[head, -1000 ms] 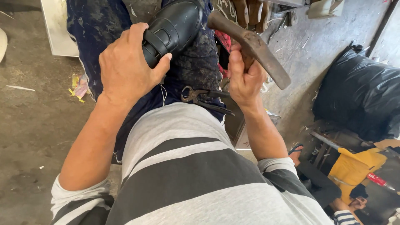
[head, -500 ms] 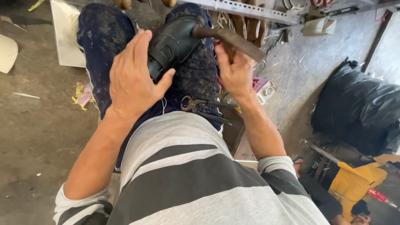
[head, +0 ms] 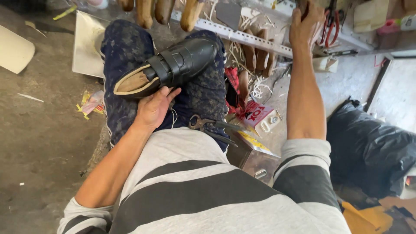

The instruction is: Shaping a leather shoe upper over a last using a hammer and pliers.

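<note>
— Lying across the lap, that black shoe: which way does it run?

— Its long axis slants from the open tan-lined heel end at lower left up to the rounded toe at upper right. It rests on the dark patterned trousers, straps on top, sole side hidden from view.

— Which of the hands is nearer to it?

— The left hand, by far. It sits just under the shoe's near side, touching it, fingers curled loosely up against the edge behind the straps. That reads as a steadying cradle rather than a tight clamp; the palm is partly open.

— And the right hand?

— Well apart from the shoe, stretched up and away to the metal shelf rail at the top right. The fingers are bent over something dark there, but whether they grip a tool or only rest on the shelf I cannot tell; the object is cut off by the frame edge.

— What lies between the two?

— Pincers rest on the lap just beside the left hand, handles pointing right. Past the knee there is a heap of pale scraps and a red packet. Red-handled pliers hang near the right hand. A black bag sits on the floor further right.
</note>
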